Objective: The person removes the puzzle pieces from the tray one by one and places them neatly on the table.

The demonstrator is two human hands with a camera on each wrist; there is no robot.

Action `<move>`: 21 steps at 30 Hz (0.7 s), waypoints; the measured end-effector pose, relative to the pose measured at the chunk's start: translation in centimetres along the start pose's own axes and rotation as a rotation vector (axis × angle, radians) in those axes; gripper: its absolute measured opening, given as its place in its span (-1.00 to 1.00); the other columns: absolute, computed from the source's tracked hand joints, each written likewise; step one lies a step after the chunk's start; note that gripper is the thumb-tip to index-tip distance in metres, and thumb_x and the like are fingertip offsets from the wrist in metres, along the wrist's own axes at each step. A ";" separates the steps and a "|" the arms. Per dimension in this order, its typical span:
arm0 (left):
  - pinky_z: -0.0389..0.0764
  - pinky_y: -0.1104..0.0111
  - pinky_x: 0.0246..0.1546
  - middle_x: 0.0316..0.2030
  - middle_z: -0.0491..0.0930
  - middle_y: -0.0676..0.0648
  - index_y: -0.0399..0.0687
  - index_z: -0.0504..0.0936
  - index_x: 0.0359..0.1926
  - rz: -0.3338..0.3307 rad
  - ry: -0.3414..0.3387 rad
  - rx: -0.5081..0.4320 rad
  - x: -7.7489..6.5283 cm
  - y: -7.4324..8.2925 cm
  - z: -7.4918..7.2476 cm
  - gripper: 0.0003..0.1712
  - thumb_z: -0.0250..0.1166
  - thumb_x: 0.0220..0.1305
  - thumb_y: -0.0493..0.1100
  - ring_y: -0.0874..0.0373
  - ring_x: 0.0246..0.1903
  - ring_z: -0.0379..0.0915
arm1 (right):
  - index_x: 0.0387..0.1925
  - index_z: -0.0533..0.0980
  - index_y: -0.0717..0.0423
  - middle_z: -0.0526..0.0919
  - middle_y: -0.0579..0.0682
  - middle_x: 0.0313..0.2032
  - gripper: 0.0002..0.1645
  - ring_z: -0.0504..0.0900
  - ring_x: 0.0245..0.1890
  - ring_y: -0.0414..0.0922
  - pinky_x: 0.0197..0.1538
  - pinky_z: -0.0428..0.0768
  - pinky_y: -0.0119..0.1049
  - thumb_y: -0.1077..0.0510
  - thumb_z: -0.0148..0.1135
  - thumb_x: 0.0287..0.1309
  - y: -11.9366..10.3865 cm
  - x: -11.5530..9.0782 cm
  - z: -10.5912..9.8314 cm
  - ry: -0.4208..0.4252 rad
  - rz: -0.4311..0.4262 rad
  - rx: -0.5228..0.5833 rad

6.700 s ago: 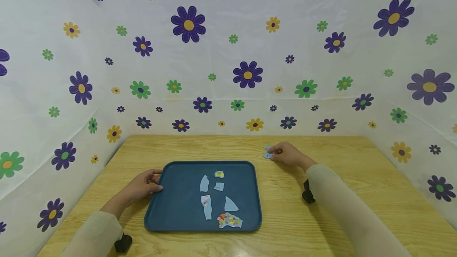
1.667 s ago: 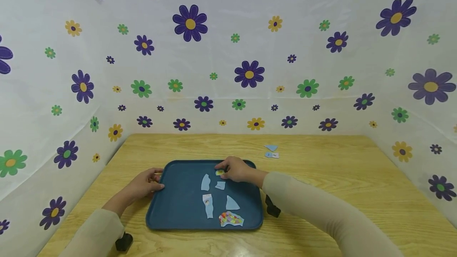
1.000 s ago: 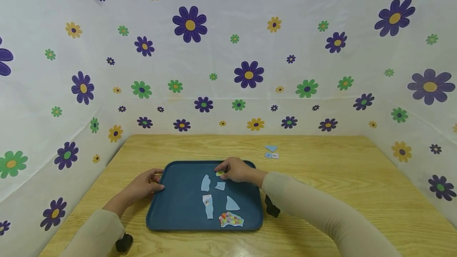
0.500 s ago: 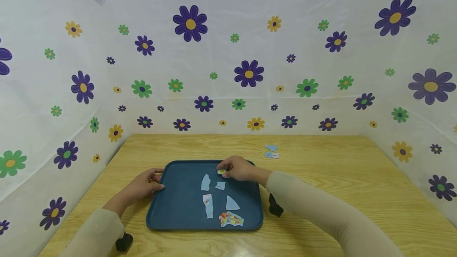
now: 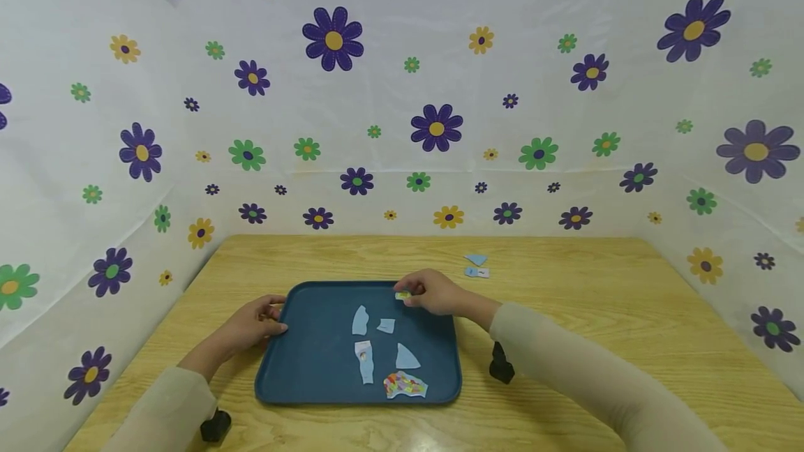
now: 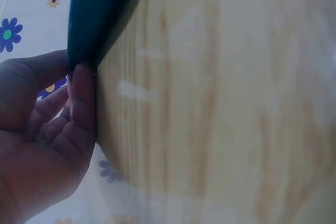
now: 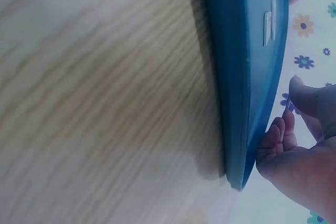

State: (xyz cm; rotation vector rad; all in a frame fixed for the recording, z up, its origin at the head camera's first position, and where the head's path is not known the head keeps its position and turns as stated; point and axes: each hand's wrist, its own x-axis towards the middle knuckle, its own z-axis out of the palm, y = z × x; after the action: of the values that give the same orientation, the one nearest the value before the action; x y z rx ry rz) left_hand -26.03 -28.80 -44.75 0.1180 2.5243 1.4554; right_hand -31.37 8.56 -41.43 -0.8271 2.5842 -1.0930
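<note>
My left hand (image 5: 254,324) grips the left rim of a dark blue tray (image 5: 301,361), thumb on top; the left wrist view shows the tray's edge (image 6: 86,19) between thumb and fingers. Over the tray's far right part, my right hand (image 5: 433,291) pinches a small yellow puzzle piece (image 5: 403,295) between thumb and fingers. In the right wrist view that piece shows only as a thin edge. Left on the tray are several irregular flat pieces: a curved pale blue piece (image 5: 361,321), a small blue one (image 5: 386,326), a long one with a printed figure (image 5: 364,361), a triangular one (image 5: 407,356) and a multicoloured one (image 5: 405,385).
Beyond the tray's far right corner, a blue triangular piece (image 5: 476,259) and a blue-and-white piece (image 5: 476,272) lie on the wooden table (image 5: 565,277). Flower-printed white sheeting (image 5: 389,89) encloses the table at the back and sides.
My right hand left the blue pieces on the table, reached into the tray and took the yellow puzzle piece. Now it has carried it right and slightly away. My left hand stayed put.
</note>
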 end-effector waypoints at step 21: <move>0.56 0.20 -0.34 -0.17 0.41 -0.19 -0.37 0.23 0.35 -0.013 -0.005 0.012 -0.2 0.4 0.0 -0.31 0.29 0.27 -0.34 0.02 -0.26 0.43 | 0.06 0.59 0.23 0.57 0.01 -0.17 -0.67 0.50 -0.17 -0.04 -0.10 0.52 -0.15 0.32 0.22 0.26 2.1 -3.4 -4.1 0.073 -0.018 0.003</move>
State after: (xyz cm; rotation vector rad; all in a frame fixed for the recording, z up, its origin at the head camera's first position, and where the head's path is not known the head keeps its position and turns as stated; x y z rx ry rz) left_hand -25.85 -28.60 -44.37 0.1072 2.5255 1.4340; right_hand -31.05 14.13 -40.10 -0.8261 2.6387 -1.1529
